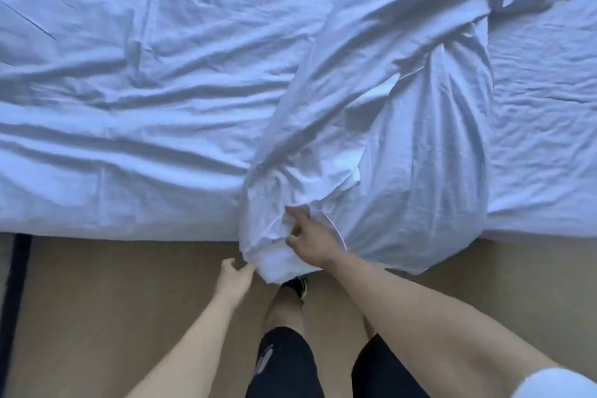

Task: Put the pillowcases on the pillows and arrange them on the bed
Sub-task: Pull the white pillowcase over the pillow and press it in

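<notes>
A long white pillow in a loose, wrinkled pillowcase (371, 145) lies slanted across the bed, its near end hanging over the bed's front edge. My right hand (307, 237) rests on that near end, fingers curled into the bunched cloth at the case's opening. My left hand (234, 278) is just left of the hanging end, thumb and fingers pinching the lower corner of the cloth. How far the pillow sits inside the case is hidden by the folds.
The bed (129, 107) is covered by a crumpled white sheet and fills the upper view. Tan floor (97, 317) lies below its edge. My legs in dark shorts and a dark shoe (298, 286) stand under the pillow's end. A dark strip (16, 284) runs at the far left.
</notes>
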`<state>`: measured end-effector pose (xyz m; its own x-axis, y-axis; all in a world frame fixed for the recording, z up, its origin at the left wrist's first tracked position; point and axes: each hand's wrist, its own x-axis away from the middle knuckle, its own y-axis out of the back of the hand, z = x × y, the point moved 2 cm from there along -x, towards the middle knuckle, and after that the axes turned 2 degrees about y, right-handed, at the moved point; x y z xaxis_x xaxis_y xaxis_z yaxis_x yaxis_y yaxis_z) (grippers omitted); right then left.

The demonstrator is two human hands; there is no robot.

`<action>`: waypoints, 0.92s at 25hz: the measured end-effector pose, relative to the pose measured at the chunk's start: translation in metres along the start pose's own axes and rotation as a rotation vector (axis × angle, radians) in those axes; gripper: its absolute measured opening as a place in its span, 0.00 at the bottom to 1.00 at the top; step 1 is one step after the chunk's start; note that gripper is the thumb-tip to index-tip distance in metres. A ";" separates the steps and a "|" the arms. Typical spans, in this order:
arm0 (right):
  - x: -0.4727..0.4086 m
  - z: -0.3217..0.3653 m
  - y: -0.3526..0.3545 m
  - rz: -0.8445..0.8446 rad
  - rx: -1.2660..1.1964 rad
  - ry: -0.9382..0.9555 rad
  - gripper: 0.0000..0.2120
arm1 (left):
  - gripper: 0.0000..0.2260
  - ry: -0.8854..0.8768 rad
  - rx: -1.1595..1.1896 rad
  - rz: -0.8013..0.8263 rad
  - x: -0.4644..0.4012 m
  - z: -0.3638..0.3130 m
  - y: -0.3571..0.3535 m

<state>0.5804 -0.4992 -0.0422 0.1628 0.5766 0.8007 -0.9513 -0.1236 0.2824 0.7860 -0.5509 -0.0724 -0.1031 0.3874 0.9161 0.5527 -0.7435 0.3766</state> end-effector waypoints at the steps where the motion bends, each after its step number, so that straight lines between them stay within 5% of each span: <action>1: 0.004 -0.014 -0.003 -0.014 -0.117 -0.015 0.32 | 0.36 -0.072 0.050 0.019 -0.004 -0.014 -0.003; 4: 0.014 -0.045 -0.009 -0.035 -0.468 -0.170 0.21 | 0.46 -0.245 -0.047 -0.041 -0.014 -0.049 -0.017; 7: 0.028 -0.066 0.004 -0.453 -0.411 -0.247 0.03 | 0.45 -0.352 -0.349 -0.335 0.000 -0.077 -0.026; 8: 0.032 -0.070 0.009 -0.626 -0.333 -0.244 0.03 | 0.42 -0.484 -0.450 -0.434 0.006 -0.084 -0.030; 10: 0.035 -0.068 0.019 -0.766 -0.207 -0.158 0.23 | 0.39 -0.809 -0.666 -0.469 0.015 -0.083 -0.046; 12: 0.019 -0.066 0.022 -0.587 -0.203 -0.105 0.35 | 0.43 -0.899 -0.974 -0.342 0.016 -0.063 -0.066; 14: 0.005 -0.065 0.013 -0.339 -0.210 -0.119 0.26 | 0.42 -0.817 -1.140 -0.309 0.009 -0.045 -0.071; 17: 0.008 -0.087 -0.019 -0.275 -0.389 -0.191 0.09 | 0.29 -0.773 -1.083 -0.316 -0.003 -0.024 -0.066; 21: 0.057 -0.143 -0.090 -0.124 -0.372 -0.456 0.09 | 0.23 -1.037 -1.226 -0.251 -0.013 0.016 -0.059; 23: 0.047 -0.164 -0.100 -0.044 -0.262 -0.547 0.11 | 0.18 -1.017 -1.330 -0.190 -0.025 0.031 -0.067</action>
<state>0.6402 -0.3272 -0.1198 0.2480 0.0697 0.9663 -0.9621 0.1343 0.2372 0.7777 -0.4940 -0.1247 0.7495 0.2941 0.5930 -0.4910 -0.3538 0.7961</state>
